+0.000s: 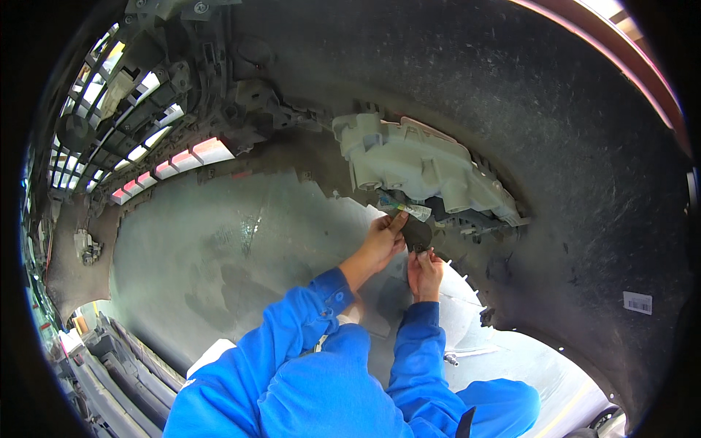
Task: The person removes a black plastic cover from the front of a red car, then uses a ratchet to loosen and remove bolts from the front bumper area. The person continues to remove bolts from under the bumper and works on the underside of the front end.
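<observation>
My left hand (382,242) pinches the upper left of a small dark rounded part (418,231), its thumb lying close to a white printed label (418,212). My right hand (425,273) is closed at the part's lower edge, with fingertips pressed together there. Exactly what the right fingertips grip is too small to tell. Just above both hands is a pale grey plastic lamp housing (420,162), set in the inner side of a black bumper cover (577,182). The dark part sits right below the housing; whether the two are joined cannot be made out.
A slatted grille (120,109) stands at the upper left, with brackets beside it. Long grey plastic pieces (109,372) lie at the lower left. The grey floor (219,241) shows between. A barcode sticker (637,303) is on the bumper's right side.
</observation>
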Available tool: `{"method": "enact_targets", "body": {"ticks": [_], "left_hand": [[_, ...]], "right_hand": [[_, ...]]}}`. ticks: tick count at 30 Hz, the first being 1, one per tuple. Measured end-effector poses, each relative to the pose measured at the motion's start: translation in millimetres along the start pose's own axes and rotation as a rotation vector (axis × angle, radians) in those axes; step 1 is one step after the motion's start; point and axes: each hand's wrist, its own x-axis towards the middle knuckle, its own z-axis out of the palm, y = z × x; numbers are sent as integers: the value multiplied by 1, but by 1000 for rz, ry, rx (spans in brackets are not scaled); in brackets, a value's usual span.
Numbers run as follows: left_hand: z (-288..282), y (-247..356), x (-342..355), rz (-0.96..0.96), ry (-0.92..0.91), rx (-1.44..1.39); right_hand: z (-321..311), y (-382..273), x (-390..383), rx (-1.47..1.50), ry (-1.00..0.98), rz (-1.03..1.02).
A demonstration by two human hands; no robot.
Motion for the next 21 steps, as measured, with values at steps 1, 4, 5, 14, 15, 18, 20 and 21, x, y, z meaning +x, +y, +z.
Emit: {"method": "enact_targets", "body": {"ticks": [1,4,5,14,15,18,20,21], "left_hand": [[0,1,-1,9,-10,-8],[2,3,-3,1,-16,-9],[2,4,-4,-6,-28,-8],[5,5,-6,1,-17,1],[5,5,-6,-1,-2,5],[5,4,-6,17,0,24],[4,3,-5,17,2,21],[4,2,-5,12,3,23]], "right_hand": [[-1,1,0,-21,1,-2],[-5,4,3,-12,-26,-12],[-6,5,3,-18,-19,-21],[-4,5,4,-37,-15,-64],[-2,5,3,-17,-32,-80],[1,6,2,-39,10,-108],[1,7,2,-73,18,-125],[0,8,1,-50,6,-134]]}}
